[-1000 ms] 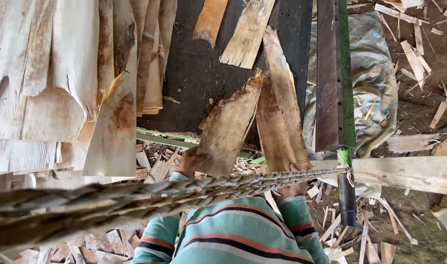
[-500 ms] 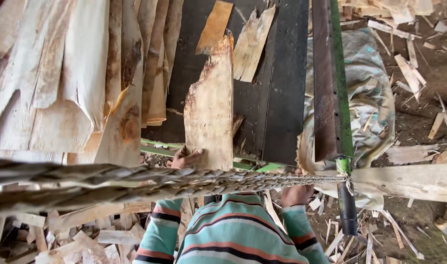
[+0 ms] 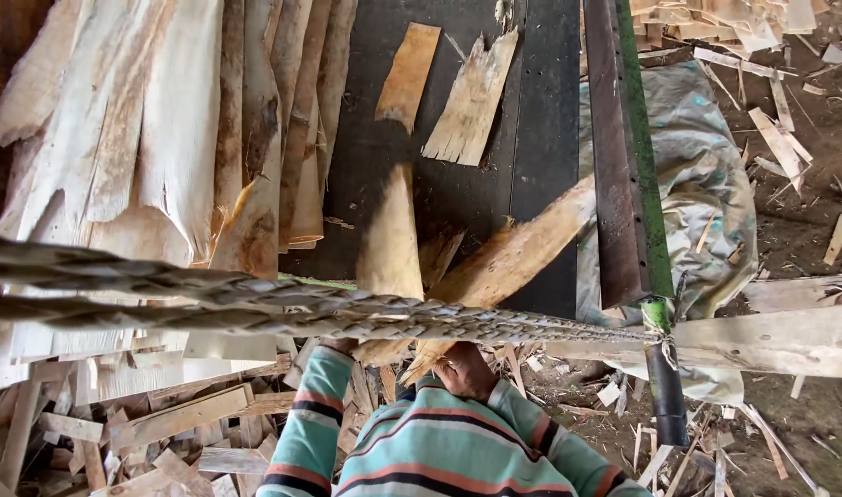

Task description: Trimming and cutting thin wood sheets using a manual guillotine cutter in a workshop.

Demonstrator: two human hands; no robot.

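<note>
My left hand point(image 3: 340, 346), half hidden behind a braided rope point(image 3: 255, 308), grips the lower end of a pale pointed wood strip point(image 3: 390, 235) that stands upright over the black belt point(image 3: 531, 138). Beside it, my right hand point(image 3: 463, 370) holds the lower end of a longer wood slab point(image 3: 518, 258), which leans up and to the right. Between the two lies a smaller splinter point(image 3: 439, 253). Both striped sleeves show at the bottom edge.
Pale veneer sheets point(image 3: 136, 138) are stacked on the left. Two loose wood pieces point(image 3: 472, 97) lie further up the belt. A rusty, green-edged metal rail point(image 3: 628, 156) runs along the belt's right side, with a grey tarp point(image 3: 715, 175) beyond it. Wood scraps point(image 3: 163, 423) litter the ground.
The wood pieces in my hands have fanned apart: the left one now stands upright and narrower, and the right one has swung down to lean right. The view has shifted slightly.
</note>
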